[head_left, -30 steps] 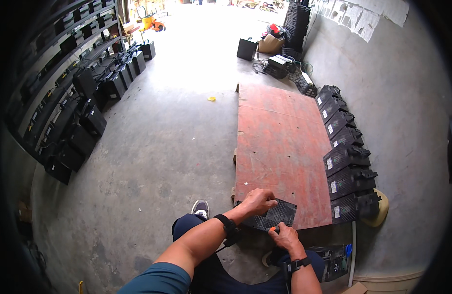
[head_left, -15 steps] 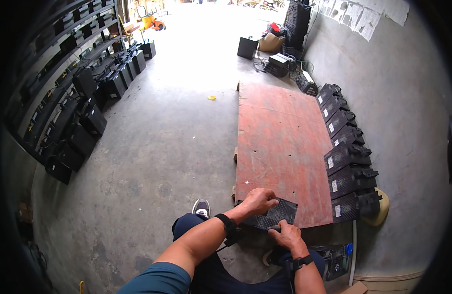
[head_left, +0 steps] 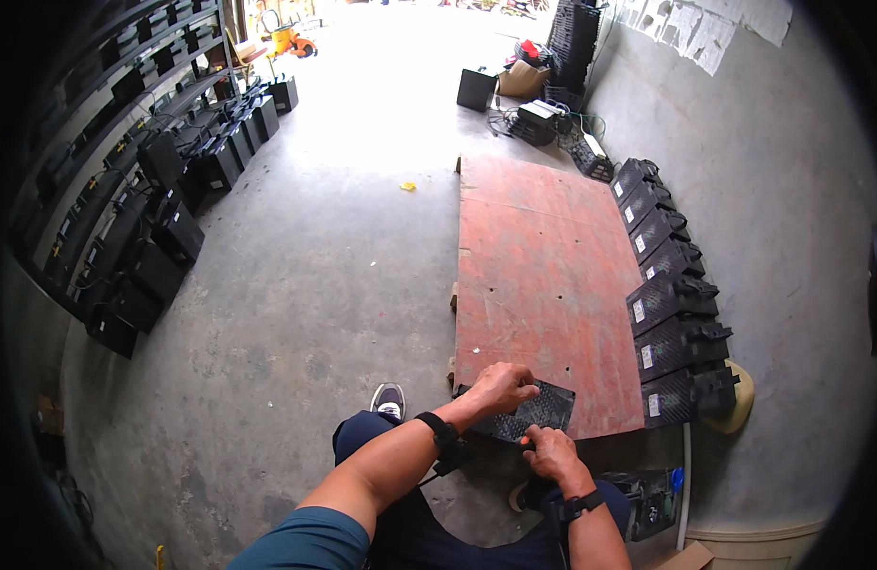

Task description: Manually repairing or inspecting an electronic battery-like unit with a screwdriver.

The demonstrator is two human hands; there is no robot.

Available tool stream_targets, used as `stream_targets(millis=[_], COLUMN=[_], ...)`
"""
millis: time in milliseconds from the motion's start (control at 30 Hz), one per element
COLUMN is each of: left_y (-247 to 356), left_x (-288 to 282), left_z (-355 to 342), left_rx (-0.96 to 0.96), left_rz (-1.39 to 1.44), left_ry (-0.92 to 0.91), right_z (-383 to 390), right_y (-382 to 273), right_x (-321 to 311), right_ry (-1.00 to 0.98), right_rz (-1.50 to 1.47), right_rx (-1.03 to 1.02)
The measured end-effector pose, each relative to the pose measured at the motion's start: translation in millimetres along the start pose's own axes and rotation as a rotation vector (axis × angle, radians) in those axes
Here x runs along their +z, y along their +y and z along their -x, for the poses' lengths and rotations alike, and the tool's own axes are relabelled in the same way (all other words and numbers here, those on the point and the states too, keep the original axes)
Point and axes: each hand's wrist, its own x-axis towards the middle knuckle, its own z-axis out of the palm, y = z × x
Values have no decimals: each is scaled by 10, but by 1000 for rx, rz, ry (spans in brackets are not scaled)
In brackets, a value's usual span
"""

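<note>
A black case (head_left: 551, 407) with a textured face lies at the near end of the red board. My left hand (head_left: 500, 388) rests over its left part with the fingers curled down against it; what lies under the fingertips is hidden. At the near edge of the case, my right hand (head_left: 554, 454) is closed around a small tool with an orange and black handle (head_left: 527, 443). Most of that tool is covered by the hand, so its tip cannot be made out.
Similar black cases (head_left: 681, 342) stand in a row along the board's (head_left: 543, 256) right edge. A yellowish rounded object (head_left: 740, 399) sits behind the nearest one. Beside my right knee is an opened black case (head_left: 659, 499). A rack (head_left: 106, 180) with black boxes lines the left.
My right hand has turned slightly, and the orange part of the tool's handle now shows. The left hand stays on the case. The whole view has shifted a little.
</note>
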Motion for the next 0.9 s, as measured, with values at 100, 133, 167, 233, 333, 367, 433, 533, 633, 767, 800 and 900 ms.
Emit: stream_targets(millis=[100, 133, 167, 233, 333, 367, 433, 533, 633, 767, 800, 900], left_y=[13, 7, 3, -9, -26, -32, -50, -79, -101, -70, -44, -22], left_x=[7, -1, -11, -15, -8, -7, -10, -21, -35, -20, -6, 39], left_z=[-15, -9, -9, -9, -8, -6, -2, 16, 34, 19, 12, -3], left_rx=[-11, -15, -11, -10, -2, -6, -18, -54, -77, -76, -69, -59], left_rz=[-2, -3, 1, 4, 12, 5, -6, -41, -63, -68, -46, -72], left_ry=[-7, -6, -11, -16, -5, -5, -1, -21, -16, -21, -28, -38], right_z=[-1, 26, 47, 59, 38, 21, -19, -50, -45, -14, -1, -5], right_y=[65, 48, 25, -65, -73, -73, -79, -88, -44, 66, 95, 144], right_x=[15, -29, -68, -195, -232, -235, -235, -225, -180, -106, -87, -56], right_ry=[-3, 12, 26, -7, -32, -29, -28, -18, -2, 66, 129, 195], right_rz=[21, -35, -92, -49, -6, 10, 22, 63, 65, 68, 123, 128], right_rx=[11, 41, 70, 156, 224, 200, 168, 118, 52, -111, -204, -316])
